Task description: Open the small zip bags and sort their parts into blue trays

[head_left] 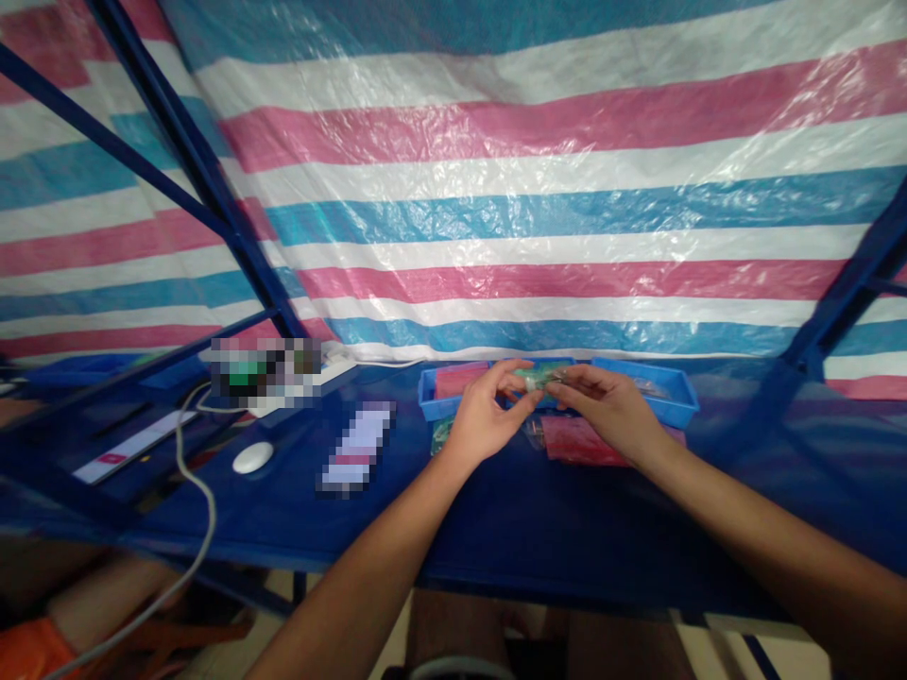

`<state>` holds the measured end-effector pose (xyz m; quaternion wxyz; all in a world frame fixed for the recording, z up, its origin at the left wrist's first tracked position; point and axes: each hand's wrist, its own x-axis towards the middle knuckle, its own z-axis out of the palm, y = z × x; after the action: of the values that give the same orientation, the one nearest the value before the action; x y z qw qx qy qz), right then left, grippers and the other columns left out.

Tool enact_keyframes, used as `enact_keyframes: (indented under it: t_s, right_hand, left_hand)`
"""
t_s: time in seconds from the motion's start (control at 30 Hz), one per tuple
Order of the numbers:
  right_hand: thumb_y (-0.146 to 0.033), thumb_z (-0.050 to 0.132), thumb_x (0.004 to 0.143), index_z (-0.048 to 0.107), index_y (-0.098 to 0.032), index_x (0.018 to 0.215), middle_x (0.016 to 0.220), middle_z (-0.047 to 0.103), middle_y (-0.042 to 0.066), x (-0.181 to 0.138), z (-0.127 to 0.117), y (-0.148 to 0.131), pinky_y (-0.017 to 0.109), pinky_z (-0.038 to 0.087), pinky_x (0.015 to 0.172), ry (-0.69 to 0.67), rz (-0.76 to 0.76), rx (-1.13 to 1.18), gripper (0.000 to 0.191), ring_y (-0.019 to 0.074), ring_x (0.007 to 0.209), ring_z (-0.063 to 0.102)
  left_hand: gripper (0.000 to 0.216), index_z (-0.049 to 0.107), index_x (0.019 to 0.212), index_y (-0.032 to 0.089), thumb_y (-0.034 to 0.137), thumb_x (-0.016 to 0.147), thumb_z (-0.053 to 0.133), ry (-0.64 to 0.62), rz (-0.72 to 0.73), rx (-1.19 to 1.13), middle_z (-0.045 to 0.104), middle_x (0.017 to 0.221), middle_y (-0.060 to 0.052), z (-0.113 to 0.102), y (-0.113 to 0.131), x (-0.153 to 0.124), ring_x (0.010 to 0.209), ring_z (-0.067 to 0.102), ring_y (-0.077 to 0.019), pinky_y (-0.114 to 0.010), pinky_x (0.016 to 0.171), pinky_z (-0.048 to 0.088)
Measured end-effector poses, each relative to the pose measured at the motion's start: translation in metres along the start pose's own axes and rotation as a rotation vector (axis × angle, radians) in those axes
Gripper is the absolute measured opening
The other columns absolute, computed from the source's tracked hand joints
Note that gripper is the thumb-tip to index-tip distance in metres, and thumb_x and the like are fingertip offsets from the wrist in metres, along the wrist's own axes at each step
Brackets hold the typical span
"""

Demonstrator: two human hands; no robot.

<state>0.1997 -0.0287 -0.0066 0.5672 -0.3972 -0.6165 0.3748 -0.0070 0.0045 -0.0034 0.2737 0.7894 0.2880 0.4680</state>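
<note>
Both my hands meet above the far middle of a dark blue table [496, 510]. My left hand [488, 411] pinches one end of a small green object in clear wrap [539, 378], fingers curled around it. My right hand [609, 406] grips the other end with its fingers closed. The object is too small to name more exactly. Just behind my hands stands a blue tray [666, 387] holding pink packets. A pink bag [577, 439] lies on the table under my right hand.
A white round mouse [253, 457] and a grey cable [202, 510] lie at the left. A blurred flat item [354, 449] lies beside them. A striped pink, white and blue tarp [539, 189] hangs behind on blue metal poles [205, 170]. Another person's leg in orange [42, 642] shows at lower left.
</note>
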Motion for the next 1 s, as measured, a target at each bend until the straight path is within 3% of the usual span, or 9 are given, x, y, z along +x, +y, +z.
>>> enact_keyframes:
  t_s: [0.13,0.23,0.33,0.4,0.5,0.63,0.77,0.87,1.0]
  right_hand:
    - [-0.051,0.087,0.080,0.072,-0.025,0.119,0.081,0.074,0.000,0.001,-0.003,0.004,0.033,0.053,0.067,0.053,0.068,0.093,0.050,0.0175,0.067,0.065]
    - [-0.050,0.086,0.082,0.065,-0.027,0.137,0.074,0.069,-0.004,0.001,-0.004,0.006,0.029,0.047,0.060,0.052,0.114,0.158,0.063,0.0138,0.060,0.058]
    - [-0.052,0.084,0.083,0.074,-0.025,0.122,0.084,0.073,0.000,0.001,-0.003,0.006,0.026,0.045,0.059,0.046,0.164,0.187,0.048,0.0143,0.069,0.062]
    - [-0.056,0.081,0.085,0.078,-0.022,0.107,0.089,0.074,0.003,0.001,-0.002,0.004,0.026,0.046,0.060,0.032,0.197,0.203,0.040,0.0165,0.078,0.065]
    - [-0.056,0.080,0.087,0.077,-0.022,0.103,0.085,0.073,0.003,0.000,0.000,0.001,0.025,0.045,0.058,-0.023,0.208,0.238,0.038,0.0161,0.074,0.064]
    - [-0.054,0.084,0.084,0.073,-0.022,0.100,0.077,0.071,0.000,-0.002,0.001,0.001,0.025,0.040,0.052,-0.061,0.216,0.219,0.037,0.0110,0.056,0.055]
    - [-0.060,0.081,0.084,0.073,-0.022,0.095,0.068,0.063,-0.003,0.000,0.000,0.005,0.025,0.033,0.049,-0.017,0.233,0.147,0.040,0.0096,0.050,0.046]
    - [-0.064,0.077,0.086,0.075,-0.023,0.097,0.065,0.059,-0.004,0.004,-0.007,0.009,0.026,0.031,0.049,0.093,0.164,0.005,0.043,0.0113,0.051,0.044]
    - [-0.061,0.071,0.092,0.080,-0.023,0.096,0.078,0.067,0.002,0.012,-0.027,0.014,0.032,0.047,0.064,0.249,-0.107,-0.407,0.040,0.0190,0.070,0.059]
  left_hand:
    - [0.068,0.057,0.147,0.026,0.034,0.086,0.084,-0.003,0.139,0.110,0.063,0.143,-0.014,-0.003,0.005,-0.001,0.121,0.066,-0.0268,-0.037,0.092,0.059]
    - [0.049,0.066,0.138,0.027,0.027,0.090,0.079,-0.048,0.246,0.179,0.058,0.150,-0.013,-0.006,0.007,-0.001,0.138,0.057,-0.0290,-0.045,0.112,0.051]
    - [0.027,0.073,0.125,0.024,0.024,0.100,0.065,-0.050,0.276,0.180,0.067,0.136,-0.012,-0.007,0.006,-0.001,0.130,0.063,-0.0259,-0.045,0.115,0.049]
    - [0.024,0.074,0.123,0.022,0.025,0.103,0.061,-0.036,0.257,0.170,0.071,0.127,-0.012,-0.008,0.006,0.000,0.120,0.067,-0.0245,-0.042,0.109,0.053]
    - [0.023,0.074,0.120,0.022,0.030,0.103,0.062,0.005,0.180,0.177,0.075,0.115,-0.010,-0.009,0.006,0.000,0.107,0.070,-0.0231,-0.037,0.097,0.056]
    - [0.038,0.063,0.137,0.024,0.037,0.101,0.065,0.081,0.034,0.128,0.075,0.107,-0.006,-0.006,0.005,-0.001,0.089,0.069,-0.0183,-0.030,0.079,0.055]
    - [0.052,0.049,0.147,0.022,0.035,0.100,0.067,0.095,0.019,0.015,0.075,0.103,-0.006,-0.003,0.001,0.000,0.090,0.071,-0.0166,-0.028,0.083,0.056]
    - [0.048,0.050,0.145,0.022,0.034,0.101,0.065,0.119,0.023,0.054,0.076,0.112,-0.007,-0.005,0.000,0.002,0.095,0.072,-0.0169,-0.029,0.087,0.057]
    - [0.023,0.068,0.122,0.020,0.032,0.102,0.061,0.023,0.057,0.258,0.076,0.108,-0.008,-0.011,-0.002,0.002,0.098,0.072,-0.0201,-0.034,0.090,0.058]
